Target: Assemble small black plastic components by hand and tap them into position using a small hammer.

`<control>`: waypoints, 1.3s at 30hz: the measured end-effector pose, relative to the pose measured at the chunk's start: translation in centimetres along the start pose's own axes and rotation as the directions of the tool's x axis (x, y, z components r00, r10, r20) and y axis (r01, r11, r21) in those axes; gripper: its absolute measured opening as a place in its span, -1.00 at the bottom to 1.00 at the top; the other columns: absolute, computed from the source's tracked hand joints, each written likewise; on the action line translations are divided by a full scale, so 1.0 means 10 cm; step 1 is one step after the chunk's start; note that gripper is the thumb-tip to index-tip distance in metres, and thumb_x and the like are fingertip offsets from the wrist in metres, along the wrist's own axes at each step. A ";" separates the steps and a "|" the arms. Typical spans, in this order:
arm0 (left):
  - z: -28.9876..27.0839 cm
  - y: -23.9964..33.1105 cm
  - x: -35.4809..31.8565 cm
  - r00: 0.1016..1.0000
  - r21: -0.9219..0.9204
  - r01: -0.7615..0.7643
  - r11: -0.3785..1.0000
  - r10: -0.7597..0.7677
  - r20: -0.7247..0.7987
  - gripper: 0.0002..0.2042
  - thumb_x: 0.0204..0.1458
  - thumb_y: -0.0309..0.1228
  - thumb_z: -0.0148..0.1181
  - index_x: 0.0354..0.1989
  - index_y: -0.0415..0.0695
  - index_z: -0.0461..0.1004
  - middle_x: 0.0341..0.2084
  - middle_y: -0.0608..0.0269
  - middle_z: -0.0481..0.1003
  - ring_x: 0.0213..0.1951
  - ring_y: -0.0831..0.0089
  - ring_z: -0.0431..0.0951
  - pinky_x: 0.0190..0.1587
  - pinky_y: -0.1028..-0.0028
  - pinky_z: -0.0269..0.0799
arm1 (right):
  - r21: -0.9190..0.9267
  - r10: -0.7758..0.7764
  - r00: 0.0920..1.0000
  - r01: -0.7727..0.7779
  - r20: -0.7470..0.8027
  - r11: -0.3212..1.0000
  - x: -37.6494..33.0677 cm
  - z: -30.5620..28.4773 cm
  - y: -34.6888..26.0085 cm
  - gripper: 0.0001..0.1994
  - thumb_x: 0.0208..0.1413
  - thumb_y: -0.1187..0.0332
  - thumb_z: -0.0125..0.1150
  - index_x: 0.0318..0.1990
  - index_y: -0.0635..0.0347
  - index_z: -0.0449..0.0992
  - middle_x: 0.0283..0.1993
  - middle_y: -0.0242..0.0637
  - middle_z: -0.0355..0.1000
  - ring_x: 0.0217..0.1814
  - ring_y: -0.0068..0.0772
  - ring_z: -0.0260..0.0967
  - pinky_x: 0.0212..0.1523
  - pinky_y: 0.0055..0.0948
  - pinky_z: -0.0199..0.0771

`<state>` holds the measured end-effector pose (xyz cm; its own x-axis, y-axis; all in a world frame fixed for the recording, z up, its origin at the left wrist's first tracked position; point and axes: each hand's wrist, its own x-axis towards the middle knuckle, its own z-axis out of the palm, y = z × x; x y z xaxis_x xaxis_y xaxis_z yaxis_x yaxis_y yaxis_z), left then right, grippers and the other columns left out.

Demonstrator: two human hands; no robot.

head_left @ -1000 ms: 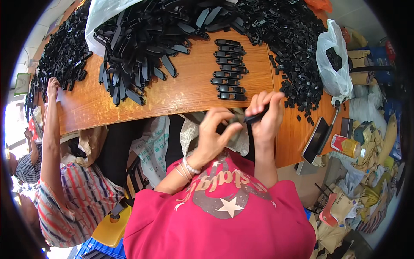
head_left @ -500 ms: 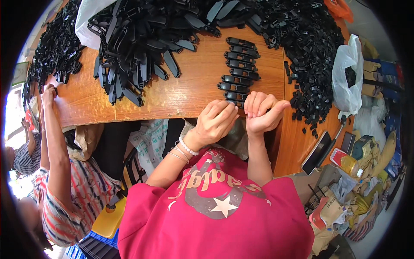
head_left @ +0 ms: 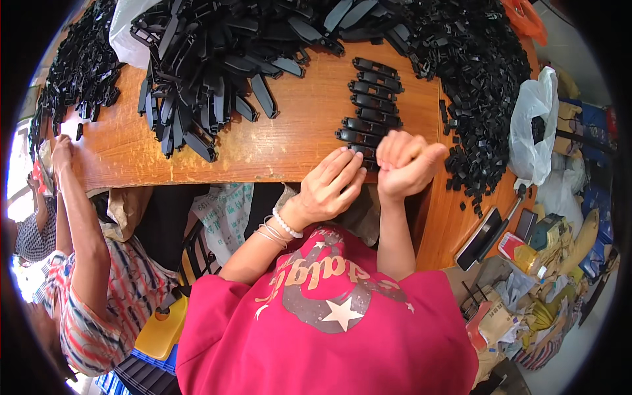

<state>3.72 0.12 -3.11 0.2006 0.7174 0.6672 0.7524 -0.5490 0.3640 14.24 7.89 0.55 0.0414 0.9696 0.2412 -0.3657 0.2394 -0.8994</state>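
Several long black plastic parts with rectangular openings (head_left: 374, 101) lie side by side in a column on the wooden table. At its near end, my left hand (head_left: 332, 183) has its fingertips close together on the left end of the nearest black plastic part (head_left: 368, 160); its thumb is hidden. My right hand (head_left: 409, 160) is curled into a fist beside that part's right end, thumb sticking out to the right. Anything inside the right fist is hidden. White beads and thin bands circle my left wrist.
Long black parts (head_left: 217, 72) heap at the back; small black pieces (head_left: 484, 99) pile at the right. A clear plastic bag (head_left: 533, 125) and a phone-like device on a stand (head_left: 479, 238) are at the right. A co-worker's hand (head_left: 62, 155) is at the left table edge.
My left fingers have straightened a little, their tips now on the nearest part. My right fingers are curled tighter. The co-worker's hand has come away from a small black piece.
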 end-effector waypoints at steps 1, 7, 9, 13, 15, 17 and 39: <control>0.00 0.00 0.01 1.000 -0.008 0.002 1.000 -0.002 -0.013 -0.75 -0.22 -0.50 0.22 -0.30 -0.31 0.51 -0.16 -0.05 0.50 -0.06 0.11 0.51 0.05 0.20 0.48 | -0.066 -0.032 0.999 0.033 0.016 0.997 -0.01 0.03 0.01 -0.39 0.36 -0.10 -0.49 -0.73 0.01 -0.03 -0.83 -0.47 -0.09 -0.83 -0.60 -0.20 -0.81 -0.62 -0.09; -0.02 -0.02 0.02 0.994 -0.059 0.110 0.992 -0.110 0.002 -0.72 -0.19 -0.48 0.25 -0.23 -0.24 0.49 0.07 -0.21 0.34 0.16 -0.07 0.34 0.20 0.05 0.30 | 0.169 0.068 0.995 -0.080 0.078 0.982 0.05 -0.01 0.04 -0.37 0.35 -0.13 -0.48 -0.75 0.01 -0.02 -0.84 -0.45 -0.08 -0.84 -0.57 -0.18 -0.81 -0.60 -0.09; -0.05 0.03 0.05 0.986 -0.021 0.138 0.990 -0.136 0.092 -0.72 -0.17 -0.47 0.24 -0.21 -0.22 0.48 0.09 -0.23 0.33 0.20 -0.09 0.31 0.20 0.05 0.29 | 0.163 0.036 0.999 -0.038 0.017 0.986 0.13 0.06 -0.02 -0.36 0.34 -0.15 -0.49 -0.76 -0.01 -0.04 -0.85 -0.45 -0.10 -0.85 -0.55 -0.21 -0.82 -0.58 -0.10; -0.05 -0.05 0.07 0.995 0.010 0.072 0.997 -0.073 0.066 -0.79 -0.09 -0.46 0.14 -0.24 -0.21 0.46 -0.01 -0.25 0.42 0.10 -0.09 0.42 0.17 0.09 0.34 | 0.076 0.083 0.995 -0.079 -0.050 0.994 0.25 0.13 0.06 -0.37 0.34 -0.15 -0.48 -0.75 0.00 -0.07 -0.83 -0.45 -0.12 -0.83 -0.57 -0.23 -0.81 -0.58 -0.12; -0.01 -0.05 0.08 0.997 0.026 0.076 0.997 -0.076 0.027 -0.79 -0.10 -0.46 0.15 -0.25 -0.21 0.46 -0.03 -0.23 0.43 0.09 -0.07 0.43 0.16 0.10 0.35 | 0.057 0.067 0.997 -0.066 -0.025 0.996 0.26 0.18 0.08 -0.37 0.35 -0.14 -0.48 -0.75 0.01 -0.05 -0.82 -0.46 -0.10 -0.82 -0.59 -0.21 -0.81 -0.60 -0.11; -0.04 -0.04 0.08 0.996 0.024 0.082 0.996 -0.083 0.038 -0.80 -0.11 -0.47 0.16 -0.26 -0.20 0.47 -0.04 -0.22 0.44 0.09 -0.05 0.44 0.17 0.10 0.35 | -0.038 0.041 0.999 -0.040 0.018 0.998 0.23 0.21 0.11 -0.39 0.37 -0.09 -0.46 -0.73 0.02 -0.01 -0.81 -0.47 -0.08 -0.81 -0.61 -0.19 -0.81 -0.61 -0.10; -0.05 -0.08 0.28 0.951 0.047 0.202 0.978 -0.207 0.230 -0.41 -0.14 -0.26 0.36 0.04 -0.38 0.37 0.14 -0.19 0.31 0.22 -0.05 0.28 0.25 0.09 0.19 | 0.040 0.102 0.995 -0.103 0.024 0.994 0.47 0.19 0.14 -0.42 0.41 0.06 -0.42 -0.73 0.06 0.00 -0.82 -0.43 -0.05 -0.81 -0.59 -0.12 -0.77 -0.60 -0.09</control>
<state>3.40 2.31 -1.21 0.1791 0.8946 0.4093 0.8059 -0.3721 0.4606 12.19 12.67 1.14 -0.0187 0.9874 0.1574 -0.4052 0.1364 -0.9040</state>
